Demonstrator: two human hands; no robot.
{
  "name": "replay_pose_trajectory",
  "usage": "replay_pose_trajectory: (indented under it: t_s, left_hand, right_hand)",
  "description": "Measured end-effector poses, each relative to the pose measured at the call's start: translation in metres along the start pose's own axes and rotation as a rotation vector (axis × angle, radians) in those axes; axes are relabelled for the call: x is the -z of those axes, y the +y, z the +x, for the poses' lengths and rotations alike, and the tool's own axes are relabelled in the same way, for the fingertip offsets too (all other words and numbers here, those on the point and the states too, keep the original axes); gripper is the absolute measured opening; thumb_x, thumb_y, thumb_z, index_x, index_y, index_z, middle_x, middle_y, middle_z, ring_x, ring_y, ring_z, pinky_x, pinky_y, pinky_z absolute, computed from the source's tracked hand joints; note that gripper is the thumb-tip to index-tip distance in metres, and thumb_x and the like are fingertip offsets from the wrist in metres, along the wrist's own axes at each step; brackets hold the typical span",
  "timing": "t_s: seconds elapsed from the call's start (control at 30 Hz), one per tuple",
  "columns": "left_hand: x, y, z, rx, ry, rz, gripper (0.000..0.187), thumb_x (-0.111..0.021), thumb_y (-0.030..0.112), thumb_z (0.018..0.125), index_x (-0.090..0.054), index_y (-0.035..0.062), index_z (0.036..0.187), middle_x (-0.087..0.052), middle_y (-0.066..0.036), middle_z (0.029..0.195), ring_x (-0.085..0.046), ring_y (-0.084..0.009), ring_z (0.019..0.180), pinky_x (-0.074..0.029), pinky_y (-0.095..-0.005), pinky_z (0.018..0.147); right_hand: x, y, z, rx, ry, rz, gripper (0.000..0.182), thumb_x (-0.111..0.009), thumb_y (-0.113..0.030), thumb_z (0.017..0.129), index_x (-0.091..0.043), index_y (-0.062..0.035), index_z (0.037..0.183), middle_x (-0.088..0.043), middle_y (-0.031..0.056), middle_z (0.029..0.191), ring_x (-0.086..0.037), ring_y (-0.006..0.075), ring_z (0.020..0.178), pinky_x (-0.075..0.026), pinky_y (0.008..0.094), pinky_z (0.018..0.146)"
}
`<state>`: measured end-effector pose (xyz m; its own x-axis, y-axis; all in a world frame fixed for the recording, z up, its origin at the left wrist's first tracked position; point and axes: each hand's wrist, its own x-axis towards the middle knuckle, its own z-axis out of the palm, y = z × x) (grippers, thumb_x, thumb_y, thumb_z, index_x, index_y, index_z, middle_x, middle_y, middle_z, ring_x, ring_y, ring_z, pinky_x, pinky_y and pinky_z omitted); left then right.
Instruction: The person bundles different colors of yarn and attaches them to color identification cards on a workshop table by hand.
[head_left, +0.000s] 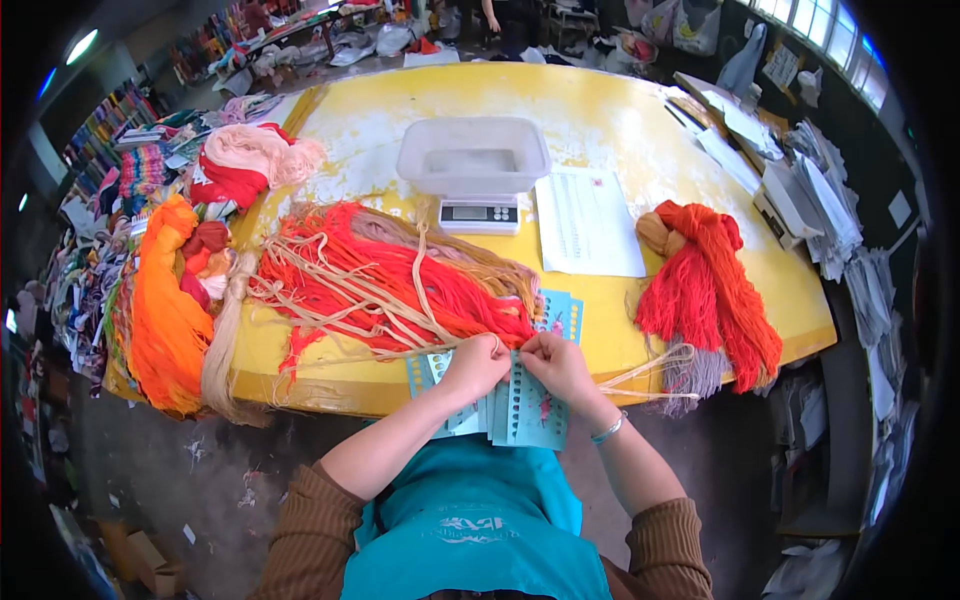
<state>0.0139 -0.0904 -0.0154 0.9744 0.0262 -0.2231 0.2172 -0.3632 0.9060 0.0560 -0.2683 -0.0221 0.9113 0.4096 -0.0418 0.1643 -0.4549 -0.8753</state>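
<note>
My left hand [480, 368] is closed in a pinch at the end of a beige yarn strand [400, 350] that runs in from the left. Close beside it, my right hand [556, 366] is pinched too; what its fingertips hold is too small to make out. Under both hands lie teal cards [530, 415] with rows of punched holes, overhanging the table's front edge. Just beyond the hands spreads a pile of red yarn [390, 265], with loose beige strands across it and brownish-mauve yarn [480, 250] along its far side.
A scale [478, 214] bears a clear plastic tub [473, 150] on the yellow table [590, 105]. Right of it lie a printed sheet [588, 222] and red-grey hanks [705, 285]. Orange yarn [170, 310] and pink yarn [250, 155] sit left. Papers [825, 180] line the right side.
</note>
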Motion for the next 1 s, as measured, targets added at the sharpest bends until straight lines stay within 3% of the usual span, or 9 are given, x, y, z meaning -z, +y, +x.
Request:
replay_pose_trajectory:
  t_s: [0.2, 0.3, 0.4, 0.6, 0.77, 0.83, 0.87, 0.93, 1.0]
  left_hand:
    - [0.021, -0.001, -0.002, -0.038, -0.002, 0.075, 0.017, -0.059, 0.015, 0.087, -0.063, 0.0028, 0.076, -0.066, -0.007, 0.066, -0.059, -0.0143, 0.055, -0.045, -0.0293, 0.054]
    - [0.008, -0.003, -0.003, 0.149, -0.165, -0.395, 0.02, -0.06, 0.022, 0.09, -0.064, 0.0093, 0.075, -0.059, 0.002, 0.064, -0.037, -0.0076, 0.045, -0.03, -0.0264, 0.044]
    - [0.01, 0.006, -0.008, 0.252, -0.313, -0.47, 0.016, -0.06, 0.021, 0.092, -0.063, 0.0091, 0.082, -0.058, 0.001, 0.064, -0.037, -0.005, 0.044, -0.025, -0.0231, 0.04]
    - [0.008, 0.005, -0.01, 0.282, -0.292, -0.668, 0.022, -0.061, 0.025, 0.09, -0.059, 0.0104, 0.073, -0.054, 0.002, 0.061, -0.037, -0.0044, 0.045, -0.024, -0.0222, 0.041]
    - [0.007, 0.012, -0.014, 0.211, -0.274, -0.597, 0.021, -0.058, 0.026, 0.092, -0.063, 0.0087, 0.081, -0.054, 0.001, 0.059, -0.039, -0.0052, 0.046, -0.026, -0.0219, 0.041]
    - [0.007, 0.011, -0.013, 0.221, -0.22, -0.638, 0.022, -0.057, 0.024, 0.093, -0.064, 0.0074, 0.081, -0.055, 0.0, 0.059, -0.042, -0.0063, 0.047, -0.029, -0.0238, 0.042]
    - [0.003, 0.004, -0.01, 0.219, -0.22, -0.638, 0.022, -0.057, 0.024, 0.093, -0.064, 0.0074, 0.081, -0.055, 0.0, 0.059, -0.042, -0.0063, 0.047, -0.029, -0.0238, 0.042]
    - [-0.003, 0.004, -0.001, 0.093, -0.149, -0.41, 0.02, -0.052, 0.018, 0.095, -0.065, 0.0062, 0.088, -0.055, 0.0, 0.059, -0.042, -0.0066, 0.046, -0.028, -0.0239, 0.043]
    - [-0.006, 0.0, 0.001, 0.027, -0.181, -0.335, 0.015, -0.055, 0.014, 0.092, -0.065, 0.0047, 0.084, -0.057, -0.001, 0.06, -0.049, -0.0086, 0.051, -0.035, -0.0255, 0.048]
  right_hand:
    - [0.001, -0.013, 0.0, -0.043, -0.053, -0.108, 0.022, -0.071, -0.025, 0.081, -0.066, -0.0056, 0.09, -0.064, 0.0088, 0.069, -0.065, 0.0233, 0.066, -0.05, 0.0351, 0.062]
    - [0.001, -0.019, -0.003, 0.002, -0.027, -0.183, 0.025, -0.072, -0.028, 0.08, -0.065, -0.0075, 0.092, -0.066, 0.0114, 0.073, -0.066, 0.0282, 0.069, -0.051, 0.0372, 0.063]
    - [-0.005, -0.017, -0.007, 0.078, 0.038, -0.27, 0.028, -0.072, -0.032, 0.079, -0.064, -0.0088, 0.094, -0.067, 0.0139, 0.076, -0.067, 0.0332, 0.074, -0.052, 0.04, 0.064]
    - [-0.006, -0.019, -0.006, 0.045, 0.03, -0.273, 0.03, -0.071, -0.036, 0.081, -0.064, -0.0094, 0.094, -0.068, 0.0142, 0.078, -0.067, 0.0345, 0.076, -0.052, 0.0417, 0.065]
    - [-0.01, -0.014, -0.004, 0.033, 0.05, -0.304, 0.033, -0.068, -0.041, 0.085, -0.065, -0.0094, 0.094, -0.068, 0.0154, 0.078, -0.067, 0.0341, 0.075, -0.051, 0.041, 0.065]
    - [-0.011, -0.011, -0.001, -0.021, 0.112, -0.133, 0.032, -0.067, -0.037, 0.089, -0.063, -0.0053, 0.093, -0.064, 0.0112, 0.072, -0.065, 0.0234, 0.068, -0.049, 0.0357, 0.061]
    - [-0.009, -0.011, -0.001, -0.02, 0.113, -0.134, 0.032, -0.067, -0.037, 0.089, -0.063, -0.0053, 0.093, -0.064, 0.0112, 0.072, -0.065, 0.0234, 0.068, -0.049, 0.0357, 0.061]
    - [0.002, -0.02, 0.002, -0.041, -0.016, -0.09, 0.031, -0.065, -0.034, 0.093, -0.062, -0.0035, 0.096, -0.064, 0.0067, 0.071, -0.061, 0.0131, 0.068, -0.047, 0.0299, 0.06]
    - [0.003, -0.01, 0.005, -0.055, -0.081, 0.088, 0.03, -0.065, -0.031, 0.093, -0.06, -0.0029, 0.1, -0.064, 0.0049, 0.072, -0.059, 0.0102, 0.069, -0.046, 0.0274, 0.059]
